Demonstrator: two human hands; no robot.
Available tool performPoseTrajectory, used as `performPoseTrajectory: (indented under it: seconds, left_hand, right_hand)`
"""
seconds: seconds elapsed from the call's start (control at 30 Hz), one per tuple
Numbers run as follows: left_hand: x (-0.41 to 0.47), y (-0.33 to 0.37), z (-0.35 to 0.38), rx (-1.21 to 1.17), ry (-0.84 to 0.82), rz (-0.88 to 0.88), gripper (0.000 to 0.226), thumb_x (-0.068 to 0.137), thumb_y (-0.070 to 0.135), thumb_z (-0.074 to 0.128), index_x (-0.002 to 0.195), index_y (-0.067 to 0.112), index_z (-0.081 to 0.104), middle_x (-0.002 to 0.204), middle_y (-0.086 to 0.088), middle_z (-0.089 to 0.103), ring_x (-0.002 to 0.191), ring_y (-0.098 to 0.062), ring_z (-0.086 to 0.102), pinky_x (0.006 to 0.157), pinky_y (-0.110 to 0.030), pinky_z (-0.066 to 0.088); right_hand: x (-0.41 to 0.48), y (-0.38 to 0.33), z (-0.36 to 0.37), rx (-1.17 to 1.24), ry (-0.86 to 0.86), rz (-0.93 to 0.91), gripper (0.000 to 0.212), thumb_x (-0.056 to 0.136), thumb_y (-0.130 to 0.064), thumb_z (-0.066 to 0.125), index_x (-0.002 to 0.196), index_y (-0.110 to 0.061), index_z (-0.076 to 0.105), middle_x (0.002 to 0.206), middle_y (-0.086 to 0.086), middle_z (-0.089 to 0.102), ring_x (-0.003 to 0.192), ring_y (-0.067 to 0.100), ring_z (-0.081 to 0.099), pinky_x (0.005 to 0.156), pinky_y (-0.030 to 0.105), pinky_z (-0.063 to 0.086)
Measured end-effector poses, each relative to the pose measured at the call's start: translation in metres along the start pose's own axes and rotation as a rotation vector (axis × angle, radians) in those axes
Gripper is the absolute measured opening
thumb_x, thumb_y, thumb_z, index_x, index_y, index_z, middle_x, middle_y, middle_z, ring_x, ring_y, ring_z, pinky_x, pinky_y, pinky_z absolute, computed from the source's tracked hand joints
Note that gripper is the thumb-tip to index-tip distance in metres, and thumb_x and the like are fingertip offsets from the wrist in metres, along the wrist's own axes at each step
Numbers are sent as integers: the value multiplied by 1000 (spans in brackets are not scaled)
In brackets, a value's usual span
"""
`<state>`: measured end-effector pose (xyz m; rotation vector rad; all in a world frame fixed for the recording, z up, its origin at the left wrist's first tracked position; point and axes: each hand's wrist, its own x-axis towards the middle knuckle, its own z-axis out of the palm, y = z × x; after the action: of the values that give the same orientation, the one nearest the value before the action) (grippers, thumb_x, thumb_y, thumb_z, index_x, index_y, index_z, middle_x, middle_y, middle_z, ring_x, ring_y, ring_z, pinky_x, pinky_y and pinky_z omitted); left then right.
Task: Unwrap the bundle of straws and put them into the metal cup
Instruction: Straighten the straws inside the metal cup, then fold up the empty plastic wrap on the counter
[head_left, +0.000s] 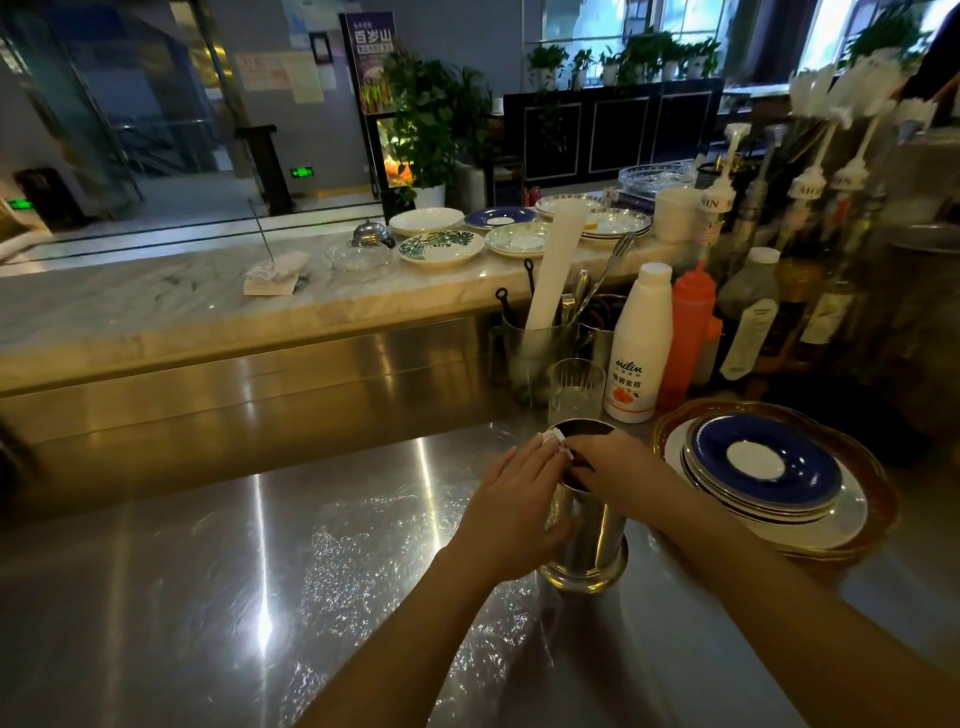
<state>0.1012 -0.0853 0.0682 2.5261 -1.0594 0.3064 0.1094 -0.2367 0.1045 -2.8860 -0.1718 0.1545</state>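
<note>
**Bar counter in a dim lobby**

Brushed steel worktop (218, 571) up front, streaked with glare — behind it a steel riser under a pale marble ledge (156, 306). Beyond, glass partitions (104, 104) and a polished floor, two green-lit signs low down. Grey wall with pinned notices and a purple poster (370, 39). Leafy potted plants (431, 119) beside a dark panelled cabinet (613, 130) — more pots along bright windows (675, 21) at upper right.

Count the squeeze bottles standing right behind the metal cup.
2: a white bottle just behind the metal cup, and a red bottle beside it on the right. Darker bottles further right may hide others.
</note>
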Motion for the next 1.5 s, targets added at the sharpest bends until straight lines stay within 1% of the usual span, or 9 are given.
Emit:
performPoseTrajectory:
  seconds: [0.23, 0.47, 0.73, 0.87, 1.07, 1.23, 1.37, 1.43, 1.5]
  left_hand:
    - [2, -1, -4, -42, 4, 2, 60, 87, 32, 55, 140, 17, 31, 152, -4, 29, 141, -18, 17, 109, -28, 3]
    - [-5, -4, -22, -89, 116, -66, 47, 86, 37, 57, 129, 20, 46, 131, -3, 56, 114, -23, 52, 93, -34, 39]
    - [-52, -42, -51, -144, 238, -352, 35, 89, 36, 55, 119, 18, 56, 121, -1, 62, 108, -19, 56, 85, -26, 39]
    - [-88, -64, -53, -106, 191, -507, 34, 90, 36, 54, 119, 18, 56, 122, -2, 62, 109, -18, 55, 90, -29, 41]
    - [-147, -86, -37, -77, 104, -795, 32, 91, 32, 53, 118, 17, 57, 125, -3, 60, 113, -20, 54, 96, -33, 39]
    - [-188, -95, -23, -101, -9, -1157, 38, 89, 30, 55, 122, 13, 51, 127, -13, 53, 109, -29, 54, 92, -39, 42]
    - [-200, -97, -16, -222, 43, -1332, 54, 82, 28, 64, 127, 6, 42, 128, -22, 46, 108, -35, 52, 91, -41, 43]
    - [-201, -100, -16, -441, 121, -1439, 65, 78, 24, 71, 128, 2, 35, 128, -25, 45, 108, -38, 54, 89, -43, 46]
    - [-203, -101, -19, -613, 180, -1476, 52, 77, 17, 73, 114, -5, 45, 103, -26, 59, 90, -30, 64, 69, -36, 52]
  right_hand:
    - [-9, 10, 0, 129, 116, -103, 24, 89, -22, 51, 113, -18, 54, 113, 7, 64, 103, 20, 57, 85, 25, 42]
    - [-20, 1, -17, 234, 324, -133, 36, 88, -26, 53, 123, -20, 48, 117, 4, 62, 104, 17, 57, 87, 30, 45]
    - [-38, -52, -11, 405, 450, -318, 28, 87, -17, 55, 115, -12, 58, 99, 7, 69, 79, 11, 58, 70, 12, 41]
    - [-39, -76, 26, 431, 335, -375, 24, 87, -17, 55, 110, -12, 61, 94, 9, 69, 73, 15, 59, 69, 23, 47]
    - [-27, -71, 95, 290, 104, -92, 21, 90, -24, 50, 106, -12, 56, 107, 9, 64, 90, 22, 59, 75, 27, 42]
    - [-24, -55, 128, 324, -144, 216, 26, 84, -26, 56, 101, -9, 48, 104, 13, 62, 84, 26, 56, 72, 31, 45]
    - [-21, -54, 140, 565, -226, 378, 59, 83, -24, 61, 132, -8, 31, 128, 16, 49, 113, 32, 50, 92, 41, 43]
    - [-21, -57, 140, 716, -259, 451, 63, 83, -21, 62, 134, -7, 28, 110, 13, 55, 92, 27, 59, 72, 33, 51]
    - [-22, -57, 140, 738, -245, 469, 48, 82, -18, 64, 121, -4, 40, 87, 8, 57, 63, 16, 56, 47, 22, 43]
